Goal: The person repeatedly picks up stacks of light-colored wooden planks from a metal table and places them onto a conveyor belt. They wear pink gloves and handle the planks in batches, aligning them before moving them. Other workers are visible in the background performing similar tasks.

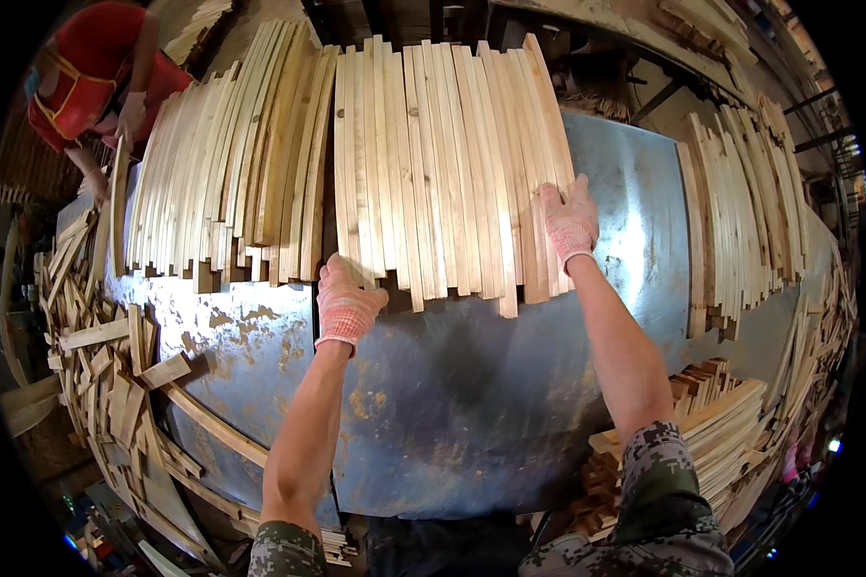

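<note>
A row of pale wooden strips (pixel 443 163) lies side by side on a metal-topped table (pixel 452 413), their near ends uneven. My left hand (pixel 346 306), in a pink-and-white knit glove, presses at the near left corner of this row, its fingers partly hidden against the outer strip. On the right edge of the same row rests my right hand (pixel 570 223), gloved alike, with its fingers along the outermost strip. Between them the two hands bracket the row from both sides.
Left of a narrow gap lies another row of strips (pixel 231 163); a co-worker in red (pixel 96 67) holds a strip at its far side. More strips (pixel 749 212) lie at right. Scrap pieces (pixel 115 385) pile up at left, and stacked strips (pixel 722 433) stand beside my right arm.
</note>
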Available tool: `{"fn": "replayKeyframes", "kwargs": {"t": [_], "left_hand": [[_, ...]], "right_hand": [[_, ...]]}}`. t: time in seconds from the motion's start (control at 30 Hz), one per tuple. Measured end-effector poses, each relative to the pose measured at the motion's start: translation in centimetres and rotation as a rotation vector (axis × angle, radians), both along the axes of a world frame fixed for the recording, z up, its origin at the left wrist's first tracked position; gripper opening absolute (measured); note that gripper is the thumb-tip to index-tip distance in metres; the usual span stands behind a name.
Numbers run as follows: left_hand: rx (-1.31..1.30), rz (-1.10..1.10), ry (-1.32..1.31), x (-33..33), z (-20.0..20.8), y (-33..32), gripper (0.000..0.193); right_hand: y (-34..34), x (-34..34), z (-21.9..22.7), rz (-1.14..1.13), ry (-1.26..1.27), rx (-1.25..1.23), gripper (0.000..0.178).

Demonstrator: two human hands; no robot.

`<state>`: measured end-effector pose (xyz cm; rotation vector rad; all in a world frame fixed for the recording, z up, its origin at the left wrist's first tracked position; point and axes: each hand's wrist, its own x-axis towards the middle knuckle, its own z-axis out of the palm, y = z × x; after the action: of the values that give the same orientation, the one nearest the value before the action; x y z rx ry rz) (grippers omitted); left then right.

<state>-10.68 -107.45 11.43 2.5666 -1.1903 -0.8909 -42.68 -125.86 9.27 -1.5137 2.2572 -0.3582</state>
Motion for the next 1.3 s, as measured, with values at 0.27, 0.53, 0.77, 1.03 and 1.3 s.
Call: {"fn": "replayKeyframes", "kwargs": {"t": [0.27,0.53,0.77,1.03,1.3], "left_hand": [[-0.083,-0.003,0.063,-0.4,-0.5,9.1,0.075],[-0.176,-0.027,0.049,-2.9,0.1,31.7,0.070],[-0.061,-0.032,0.008,-4.4,1.1,53.0,0.094],[-0.037,-0.097,0.061,-5.0,0.1,69.1,0.105],[0.083,0.166,0.561,-2.7,2.7,67.7,0.066]], "right_hand": [[9.3,-1.4,0.4,-0.107,-0.172,-0.018,0.059],[31.6,-3.2,2.5,-0.235,-0.099,0.113,0.065],[51.9,-4.4,6.2,-0.421,-0.120,0.407,0.081],[68.2,-9.1,5.3,-0.318,-0.200,0.427,0.075],[68.4,-12.3,5.4,-0.242,-0.344,0.613,0.085]]}}
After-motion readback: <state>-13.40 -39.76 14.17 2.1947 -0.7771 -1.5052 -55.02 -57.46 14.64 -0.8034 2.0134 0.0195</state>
